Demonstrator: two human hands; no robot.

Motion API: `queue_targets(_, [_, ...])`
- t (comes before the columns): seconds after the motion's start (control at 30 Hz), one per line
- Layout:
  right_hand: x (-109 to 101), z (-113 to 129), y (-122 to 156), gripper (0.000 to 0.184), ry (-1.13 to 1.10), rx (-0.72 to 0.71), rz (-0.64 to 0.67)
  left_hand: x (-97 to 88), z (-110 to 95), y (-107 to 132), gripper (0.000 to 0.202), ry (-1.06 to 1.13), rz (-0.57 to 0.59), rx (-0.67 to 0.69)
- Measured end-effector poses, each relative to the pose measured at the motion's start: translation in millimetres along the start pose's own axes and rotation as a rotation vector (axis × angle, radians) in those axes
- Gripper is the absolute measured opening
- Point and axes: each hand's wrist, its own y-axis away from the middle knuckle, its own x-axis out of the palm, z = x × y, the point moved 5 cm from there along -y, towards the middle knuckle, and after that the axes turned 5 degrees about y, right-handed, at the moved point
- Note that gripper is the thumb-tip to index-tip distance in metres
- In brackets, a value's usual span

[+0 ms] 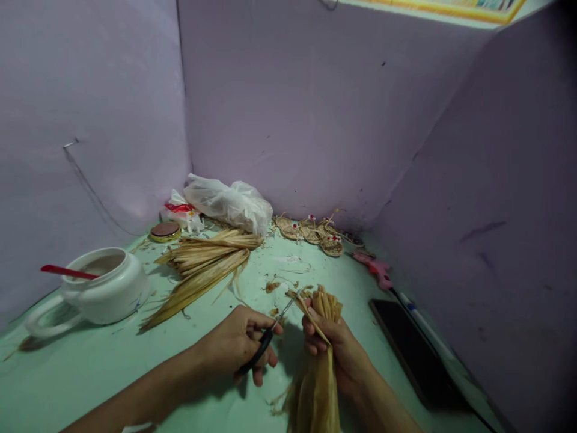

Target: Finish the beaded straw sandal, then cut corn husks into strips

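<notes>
My left hand (243, 343) is closed on the black handles of a pair of scissors (262, 347). The blades point up and right, and their tips are at the end of a dried husk strip held at the right hand. Wrapped round a bundle of dried corn husks (322, 373) is my right hand (336, 340), with the gathered, folded end sticking up above the fingers. The longer part of the bundle hangs down toward me. Small brown husk scraps (271, 287) lie on the green tabletop (207, 391) just beyond the hands.
A white mug (110, 294) with liquid and a red stick (67, 272) stands at left. Behind are more husks (202, 261), a round tin (164, 231), a plastic bag (229, 201) and woven discs with red beads (311, 230). A pink glue gun (374, 267), pen (426, 325) and phone (415, 352) lie right.
</notes>
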Motion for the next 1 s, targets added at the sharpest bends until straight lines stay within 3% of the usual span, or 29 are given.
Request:
queue_targets(0.27, [-0.9,-5.7,-3.2,0.035,0.052,0.055,-0.028,-0.6,11.7,-8.6,0.042,0.082,0.08,-0.035])
queue_targets(0.4, [3.1,-11.5,-0.9,0.033,0.123,0.131,0.041,-4.0,9.5,-9.5,0.043,0.085,0.067,-0.023])
queue_targets(0.67, [0.0,-9.7,-2.6,0.03,0.072,0.162,0.038,-1.4,7.0,-8.1,0.043,0.078,0.054,-0.033])
queue_targets(0.77, [-1.2,-7.1,-1.9,0.031,-0.009,0.196,0.029,-27.8,-4.0,-7.6,0.039,-0.103,-0.119,0.053])
queue_targets(0.9, [-4.6,-1.2,0.6,0.044,-0.108,0.183,0.02,-91.7,-38.7,6.1,0.026,-0.617,-0.684,0.42])
queue_targets(1.0, [-6.8,-0.6,1.9,0.04,-0.048,0.166,0.013,-112.9,-43.7,7.8,0.03,-0.875,-0.912,0.359])
